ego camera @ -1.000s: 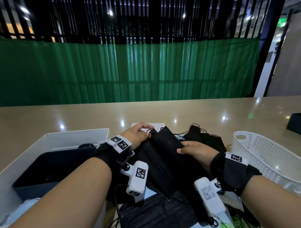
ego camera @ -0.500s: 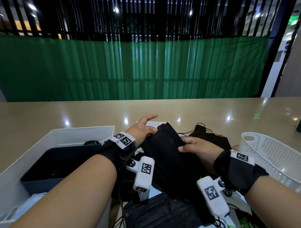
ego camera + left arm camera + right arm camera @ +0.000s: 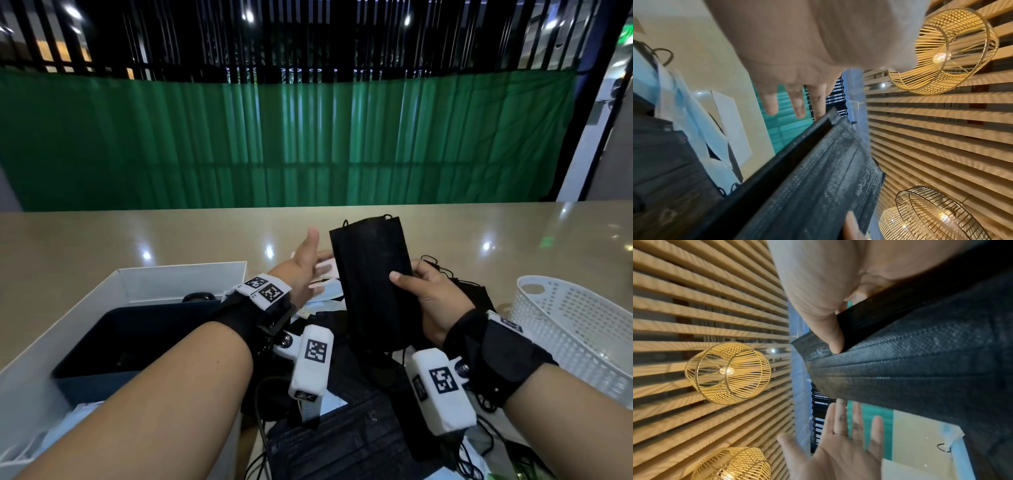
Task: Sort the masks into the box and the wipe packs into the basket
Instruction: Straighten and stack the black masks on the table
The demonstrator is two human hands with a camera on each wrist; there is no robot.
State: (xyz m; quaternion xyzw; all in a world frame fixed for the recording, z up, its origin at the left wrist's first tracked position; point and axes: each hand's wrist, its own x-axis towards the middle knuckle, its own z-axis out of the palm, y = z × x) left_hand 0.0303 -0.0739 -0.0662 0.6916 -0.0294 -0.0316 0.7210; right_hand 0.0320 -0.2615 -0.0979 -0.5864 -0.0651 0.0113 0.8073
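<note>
Holding a black mask (image 3: 371, 281) upright above the pile of masks (image 3: 342, 442), the right hand (image 3: 435, 298) pinched its right edge between thumb and fingers in the head view. The left hand (image 3: 305, 270) hovered just left of it, fingers spread, gripping nothing. A white box (image 3: 178, 277) sat at the left of the worktop (image 3: 137, 236) and a white basket (image 3: 579, 318) at the right. From the left wrist, straight fingers (image 3: 795, 104) reached just beside the mask's far edge. From the right wrist, the thumb (image 3: 830, 331) pressed the pleated cloth.
</note>
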